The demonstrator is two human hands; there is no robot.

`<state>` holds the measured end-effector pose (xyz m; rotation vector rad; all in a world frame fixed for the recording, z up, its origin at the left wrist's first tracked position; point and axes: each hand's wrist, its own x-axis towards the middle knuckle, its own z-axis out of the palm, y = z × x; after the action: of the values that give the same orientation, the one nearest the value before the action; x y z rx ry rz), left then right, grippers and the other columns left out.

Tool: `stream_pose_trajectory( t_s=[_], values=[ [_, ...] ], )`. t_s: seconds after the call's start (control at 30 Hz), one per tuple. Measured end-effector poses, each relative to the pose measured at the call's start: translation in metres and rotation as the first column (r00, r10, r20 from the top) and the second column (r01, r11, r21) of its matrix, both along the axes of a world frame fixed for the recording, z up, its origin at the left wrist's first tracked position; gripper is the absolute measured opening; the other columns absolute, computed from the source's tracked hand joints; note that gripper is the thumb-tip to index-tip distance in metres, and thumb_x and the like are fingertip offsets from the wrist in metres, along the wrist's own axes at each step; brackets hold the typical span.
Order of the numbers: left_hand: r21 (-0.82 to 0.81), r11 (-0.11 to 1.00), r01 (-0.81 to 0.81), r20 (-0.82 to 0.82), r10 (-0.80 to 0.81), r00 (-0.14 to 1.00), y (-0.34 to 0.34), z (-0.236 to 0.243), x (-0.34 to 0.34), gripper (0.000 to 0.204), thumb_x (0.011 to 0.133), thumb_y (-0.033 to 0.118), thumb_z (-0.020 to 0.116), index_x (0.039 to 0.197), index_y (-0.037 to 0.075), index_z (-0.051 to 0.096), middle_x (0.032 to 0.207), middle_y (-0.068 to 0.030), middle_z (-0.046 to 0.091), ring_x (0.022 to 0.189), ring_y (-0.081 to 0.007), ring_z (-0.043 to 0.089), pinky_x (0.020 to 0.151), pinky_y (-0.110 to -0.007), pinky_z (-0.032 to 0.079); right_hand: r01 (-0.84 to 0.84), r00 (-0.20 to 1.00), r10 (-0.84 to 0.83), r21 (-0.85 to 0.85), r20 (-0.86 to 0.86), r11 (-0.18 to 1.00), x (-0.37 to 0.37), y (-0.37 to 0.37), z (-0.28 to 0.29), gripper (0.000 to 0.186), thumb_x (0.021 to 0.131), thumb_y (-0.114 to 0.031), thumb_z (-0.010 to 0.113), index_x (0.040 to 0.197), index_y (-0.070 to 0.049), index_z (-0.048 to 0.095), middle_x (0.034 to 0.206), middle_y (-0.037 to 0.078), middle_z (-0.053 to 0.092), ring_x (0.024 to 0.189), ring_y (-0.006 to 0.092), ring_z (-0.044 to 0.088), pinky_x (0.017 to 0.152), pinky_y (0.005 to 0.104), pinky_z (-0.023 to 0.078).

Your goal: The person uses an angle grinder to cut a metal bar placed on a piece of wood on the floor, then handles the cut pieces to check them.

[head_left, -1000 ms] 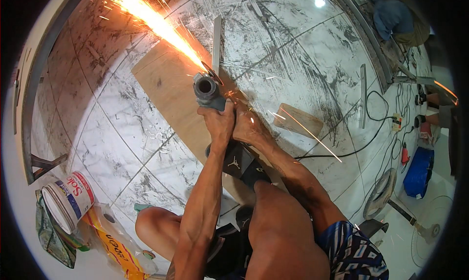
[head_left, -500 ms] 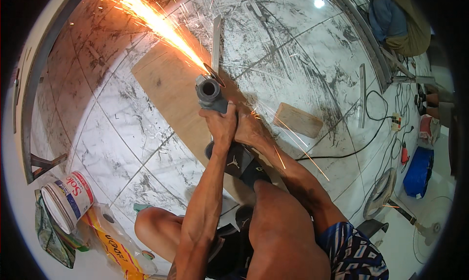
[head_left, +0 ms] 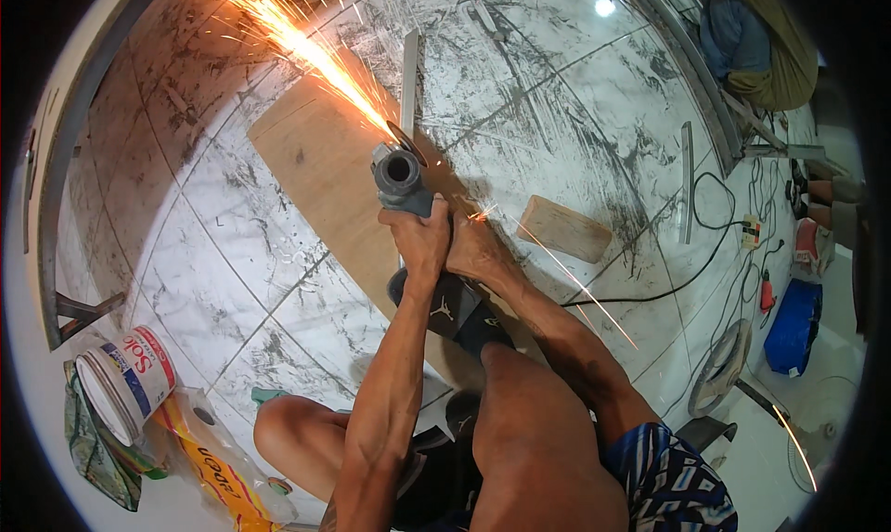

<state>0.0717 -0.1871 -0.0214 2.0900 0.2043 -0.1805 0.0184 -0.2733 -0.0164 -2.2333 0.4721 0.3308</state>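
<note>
An angle grinder (head_left: 405, 196) with a dark body runs over the wooden board (head_left: 302, 151), its thin disc (head_left: 406, 144) upright and throwing a bright stream of sparks (head_left: 316, 54) to the far left. My left hand (head_left: 420, 244) is closed round the grinder's body, thumb on top. Right beside it, my right hand (head_left: 475, 249) is closed at the rear of the tool, its fingers mostly hidden. A grey metal bar (head_left: 411, 72) lies under the disc and reaches away from me. My foot in a black sandal (head_left: 448, 309) presses down close behind my hands.
A wooden block (head_left: 566, 228) lies to the right, near a black cord (head_left: 640, 298) and another metal bar (head_left: 688, 179). A white bucket (head_left: 130, 374) and yellow bag (head_left: 213, 458) sit at the left. Metal frames (head_left: 70, 142) edge the floor; another person (head_left: 756, 45) is at the far right.
The spark stream has thinned somewhat, and single sparks on the right have flown to other spots. Both hands and the grinder stay nearly where they were.
</note>
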Motion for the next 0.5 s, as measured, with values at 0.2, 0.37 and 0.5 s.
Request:
stream_pose_trajectory(
  t_s=[0.2, 0.37, 0.5],
  values=[
    [0.043, 0.999, -0.016, -0.03, 0.017, 0.999, 0.004, 0.003, 0.008, 0.067, 0.081, 0.031, 0.071, 0.105, -0.018, 0.032, 0.101, -0.0401, 0.055, 0.094, -0.0494, 0.061, 0.085, -0.049, 0.048, -0.01, 0.969, 0.006, 0.015, 0.246, 1.0, 0.01, 0.003, 0.014, 0.062, 0.072, -0.025, 0.073, 0.121, 0.007, 0.053, 0.11, 0.032, 0.063, 0.103, 0.0442, 0.064, 0.086, 0.0489, 0.052],
    [0.053, 0.999, 0.014, -0.048, -0.011, 0.999, -0.001, 0.001, 0.005, 0.067, 0.081, 0.031, 0.071, 0.106, -0.018, 0.033, 0.102, -0.0399, 0.054, 0.097, -0.0494, 0.06, 0.086, -0.048, 0.048, 0.033, 0.996, -0.035, 0.027, 0.085, 0.999, 0.004, 0.001, -0.002, 0.064, 0.071, -0.028, 0.074, 0.119, 0.009, 0.054, 0.102, 0.032, 0.065, 0.099, 0.0452, 0.065, 0.084, 0.0496, 0.053],
    [0.026, 1.0, -0.009, -0.067, 0.01, 0.998, 0.003, 0.004, 0.002, 0.067, 0.081, 0.031, 0.071, 0.105, -0.018, 0.033, 0.101, -0.0397, 0.055, 0.097, -0.0494, 0.06, 0.086, -0.048, 0.048, 0.0, 0.984, 0.0, 0.0, -0.18, 1.0, 0.008, 0.003, 0.013, 0.067, 0.071, -0.03, 0.075, 0.119, 0.012, 0.053, 0.093, 0.031, 0.068, 0.093, 0.0456, 0.067, 0.082, 0.0512, 0.053]
  ],
)
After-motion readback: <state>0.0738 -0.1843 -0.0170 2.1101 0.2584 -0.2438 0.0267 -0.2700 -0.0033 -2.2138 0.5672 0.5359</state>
